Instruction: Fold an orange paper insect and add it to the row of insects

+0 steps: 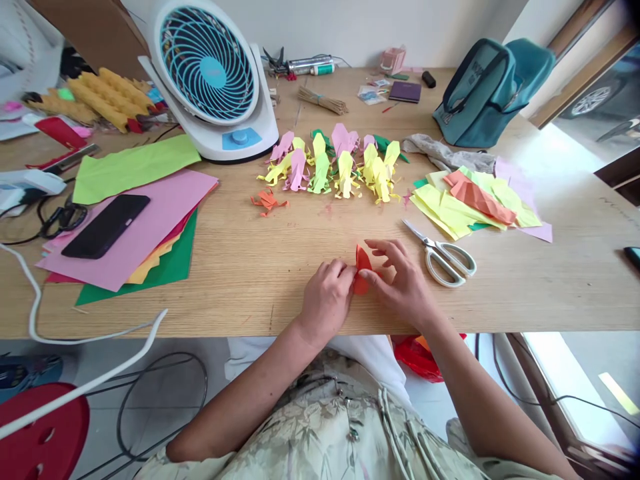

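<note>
Your left hand (327, 293) has its fingers curled in, and they pinch one side of the small, folded orange-red paper piece (361, 287). That grip looks like it is there so the paper can't slip. Your right hand (403, 283) is looser: its thumb rests on the other side of the paper, while its pointing finger reaches over near the top and the rest spread out. That likely leaves room to feel the edges. The paper is right between your two hands, just above the light brown wooden table (240, 267).

Just to the right of your right fingers lie the metal scissors with white handles (434, 245), the blades a bit apart. They seem put there for an easy grab. Farther out past them is a messy pile of yellow, green and orange creased paper (477, 203), near enough to reach.

Ahead of your fingertips stand the pink, yellow and green folded paper figures (345, 175), bunched together, maybe to be out of the way. One small orange folded paper figure (269, 201) sits apart, ahead and to the left of your left fingers.
</note>
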The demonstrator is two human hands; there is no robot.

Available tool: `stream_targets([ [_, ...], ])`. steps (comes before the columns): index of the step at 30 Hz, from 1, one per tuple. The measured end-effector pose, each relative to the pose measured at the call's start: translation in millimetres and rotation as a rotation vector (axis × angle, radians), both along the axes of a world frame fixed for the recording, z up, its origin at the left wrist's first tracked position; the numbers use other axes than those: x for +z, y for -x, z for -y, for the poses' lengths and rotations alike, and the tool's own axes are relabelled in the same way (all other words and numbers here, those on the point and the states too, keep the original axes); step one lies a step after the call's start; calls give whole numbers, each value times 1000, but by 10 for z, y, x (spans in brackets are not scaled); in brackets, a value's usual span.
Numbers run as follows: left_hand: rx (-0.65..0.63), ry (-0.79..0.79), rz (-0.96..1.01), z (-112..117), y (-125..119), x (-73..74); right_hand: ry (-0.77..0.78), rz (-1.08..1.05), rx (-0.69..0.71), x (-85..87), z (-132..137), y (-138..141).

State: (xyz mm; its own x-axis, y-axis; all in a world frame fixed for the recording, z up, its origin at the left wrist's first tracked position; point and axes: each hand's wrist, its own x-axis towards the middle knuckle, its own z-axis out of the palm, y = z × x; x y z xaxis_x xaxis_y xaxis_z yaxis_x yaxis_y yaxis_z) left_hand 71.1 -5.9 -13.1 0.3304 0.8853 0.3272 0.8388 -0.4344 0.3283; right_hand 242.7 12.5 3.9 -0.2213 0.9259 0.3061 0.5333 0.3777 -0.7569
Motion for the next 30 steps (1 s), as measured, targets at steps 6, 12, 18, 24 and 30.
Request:
stream_targets([
  [6,16,63,205,-34,14,12,59,150,-69,-79,128,50],
  [12,72,192,439,-76,82,57,74,26,-108,-155,9,132],
  [18,68,553,741,-177,161,118,50,-21,25,-172,-190,165],
  [24,-198,414,523,-394,292,197,-110,170,-36,-114,-187,148],
  [30,-400,246,254,-621,498,365,-86,154,-68,-23,106,267],
])
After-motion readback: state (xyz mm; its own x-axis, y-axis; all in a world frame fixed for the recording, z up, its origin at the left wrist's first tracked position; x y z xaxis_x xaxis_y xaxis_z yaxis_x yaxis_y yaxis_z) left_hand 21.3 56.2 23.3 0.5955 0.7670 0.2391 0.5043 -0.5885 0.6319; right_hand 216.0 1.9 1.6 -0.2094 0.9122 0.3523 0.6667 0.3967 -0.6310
